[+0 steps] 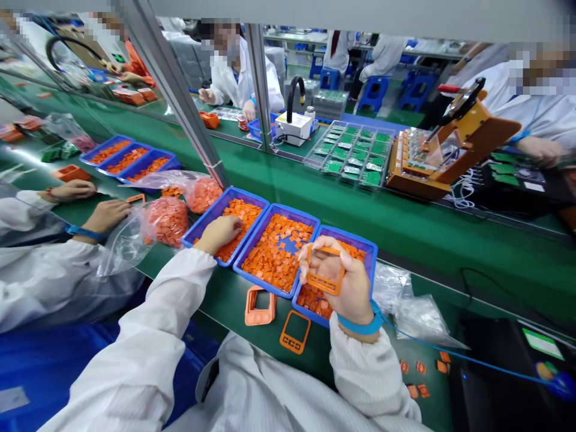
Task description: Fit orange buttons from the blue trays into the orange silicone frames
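Note:
My right hand (355, 291) is raised over the right blue tray (372, 264). Its fingers hold an orange plastic frame (324, 284) with a large window and small slots along the bottom. My left hand (219, 235) reaches into the left blue tray (191, 235), its fingers drawn together among small orange plastic pieces (243, 211). What sits at its fingertips is hidden. Between them stands the middle blue tray (270, 289), with more such pieces. On the table in front lie a thicker orange housing (252, 317) and a flat orange frame (288, 346).
Bags of orange parts (166, 219) lie left, beside a co-worker's hands (108, 215). Clear plastic bags (423, 312), loose orange pieces (420, 367) and a black device (504, 384) are on the right. A metal post (180, 90) rises behind the trays. A blue wrist cord (432, 345) trails right.

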A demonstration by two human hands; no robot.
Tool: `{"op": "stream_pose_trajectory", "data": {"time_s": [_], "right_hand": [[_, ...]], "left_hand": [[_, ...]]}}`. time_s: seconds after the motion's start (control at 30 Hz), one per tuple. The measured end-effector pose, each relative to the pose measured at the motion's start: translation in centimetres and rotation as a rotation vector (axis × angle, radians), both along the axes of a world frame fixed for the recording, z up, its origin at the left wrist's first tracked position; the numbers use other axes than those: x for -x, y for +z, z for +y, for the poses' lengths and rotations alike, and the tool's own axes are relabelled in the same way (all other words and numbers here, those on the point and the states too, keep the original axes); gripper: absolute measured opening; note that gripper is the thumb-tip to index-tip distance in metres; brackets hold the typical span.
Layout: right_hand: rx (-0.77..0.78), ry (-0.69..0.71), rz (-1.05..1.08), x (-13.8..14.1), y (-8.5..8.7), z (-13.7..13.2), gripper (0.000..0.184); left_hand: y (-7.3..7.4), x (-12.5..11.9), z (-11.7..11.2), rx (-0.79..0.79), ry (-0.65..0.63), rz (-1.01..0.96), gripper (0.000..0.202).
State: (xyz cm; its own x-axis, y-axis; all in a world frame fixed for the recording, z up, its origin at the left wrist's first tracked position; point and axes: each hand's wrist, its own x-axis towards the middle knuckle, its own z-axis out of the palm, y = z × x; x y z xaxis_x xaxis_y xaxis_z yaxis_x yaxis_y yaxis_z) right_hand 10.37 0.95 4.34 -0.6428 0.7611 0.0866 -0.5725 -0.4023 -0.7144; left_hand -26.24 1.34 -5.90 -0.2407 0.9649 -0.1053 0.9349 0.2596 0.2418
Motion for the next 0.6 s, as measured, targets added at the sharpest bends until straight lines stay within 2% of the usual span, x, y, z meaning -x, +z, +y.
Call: {"op": "stream_pose_trajectory", "data": {"time_s": [0.17,0.37,0.6], "right_hand": [[0.007,-0.01,-0.002,0.2,-0.1,-0.1,0.034],[0.02,-0.035,-0.022,0.4,-0.4,-0.2,0.029],[0.068,0.03,0.018,0.1,-0.5,0.0,0.03]], "left_hand": [[0.6,-0.4,0.0,-0.063,0.001,-0.086,0.023],[1.7,-1.5,-0.9,-0.242,0.143,-0.239,0.035],[3.7,-4.1,-2.2,-0.386,0.235,-0.667,0.048]]}}
